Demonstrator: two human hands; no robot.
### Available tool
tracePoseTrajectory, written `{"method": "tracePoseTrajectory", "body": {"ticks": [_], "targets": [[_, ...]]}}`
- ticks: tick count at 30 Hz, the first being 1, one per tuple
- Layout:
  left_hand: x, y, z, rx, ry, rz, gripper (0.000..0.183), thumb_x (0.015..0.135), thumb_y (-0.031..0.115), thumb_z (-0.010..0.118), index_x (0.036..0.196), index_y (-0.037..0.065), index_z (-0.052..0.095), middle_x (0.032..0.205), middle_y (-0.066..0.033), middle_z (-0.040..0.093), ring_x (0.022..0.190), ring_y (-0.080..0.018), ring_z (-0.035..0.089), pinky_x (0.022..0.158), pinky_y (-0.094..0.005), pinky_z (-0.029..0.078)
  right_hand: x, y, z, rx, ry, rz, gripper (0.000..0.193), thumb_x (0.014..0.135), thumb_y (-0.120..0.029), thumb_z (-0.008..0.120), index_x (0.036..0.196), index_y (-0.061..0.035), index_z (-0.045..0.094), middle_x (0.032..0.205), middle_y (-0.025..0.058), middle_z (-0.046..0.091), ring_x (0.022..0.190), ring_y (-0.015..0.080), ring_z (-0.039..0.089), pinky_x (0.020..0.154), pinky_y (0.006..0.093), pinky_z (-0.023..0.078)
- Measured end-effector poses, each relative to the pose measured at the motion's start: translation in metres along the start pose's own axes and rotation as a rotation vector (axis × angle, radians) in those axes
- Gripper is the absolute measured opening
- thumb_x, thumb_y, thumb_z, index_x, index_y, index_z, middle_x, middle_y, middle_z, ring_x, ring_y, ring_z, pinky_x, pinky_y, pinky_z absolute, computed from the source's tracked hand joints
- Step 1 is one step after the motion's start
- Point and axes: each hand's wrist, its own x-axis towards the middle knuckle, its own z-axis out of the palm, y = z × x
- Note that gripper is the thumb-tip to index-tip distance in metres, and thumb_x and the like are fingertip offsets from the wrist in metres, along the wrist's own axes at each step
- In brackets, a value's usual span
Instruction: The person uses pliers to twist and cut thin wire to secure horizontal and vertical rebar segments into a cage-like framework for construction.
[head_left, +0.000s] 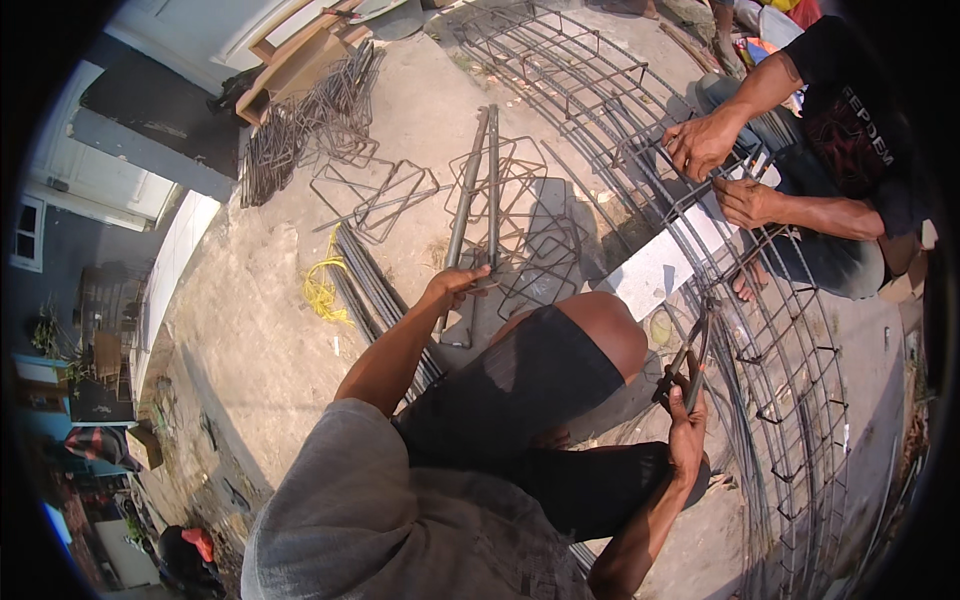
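Observation:
My right hand [686, 425] is closed round the handles of a pair of pincers [692, 350], whose head points up beside the rebar cage [720, 255]. My left hand [462, 284] has its fingers curled at the lower ends of two long metal bars [474, 190]. A thin piece shows at its fingertips, too small to name. The cage of long bars and square stirrups curves down the right side. A co-worker's hands [705, 150] touch its bars farther off. Several loose bent stirrups [540, 255] lie on the ground beyond my left hand.
A heap of stirrups [305, 130] lies by a wooden frame [285, 60] at the far left. Left of my knees is a bundle of rebar [375, 285] with yellow string [322, 290] beside it. A white board [655, 265] lies under the cage. The co-worker crouches across from me.

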Motion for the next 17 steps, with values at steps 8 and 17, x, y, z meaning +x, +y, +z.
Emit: {"method": "tracePoseTrajectory", "body": {"ticks": [8, 17], "targets": [[0.020, -0.001, -0.015, -0.660, -0.226, -0.072, 0.014, 0.099, 0.017, 0.047, 0.090, 0.009, 0.055, 0.053, 0.0022, 0.041, 0.037, -0.0083, 0.032, 0.032, -0.0250, 0.024, 0.009, 0.021, 0.010, -0.053, -0.009, 0.066, 0.049, 0.099, -0.025, 0.064, 0.141, -0.0037, 0.052, 0.108, 0.0031, 0.066, 0.098, 0.0127, 0.058, 0.090, 0.0282, 0.047], [0.003, 0.066, -0.037, -0.691, -0.251, -0.015, 0.025, 0.098, 0.031, 0.058, 0.094, 0.007, 0.053, 0.054, 0.0043, 0.046, 0.035, -0.0072, 0.033, 0.029, -0.0176, 0.032, 0.015, 0.010, 0.020, -0.018, -0.065, 0.079, 0.056, 0.099, -0.023, 0.063, 0.151, -0.0145, 0.042, 0.120, 0.0077, 0.065, 0.106, 0.0152, 0.059, 0.096, 0.0306, 0.048]]}}
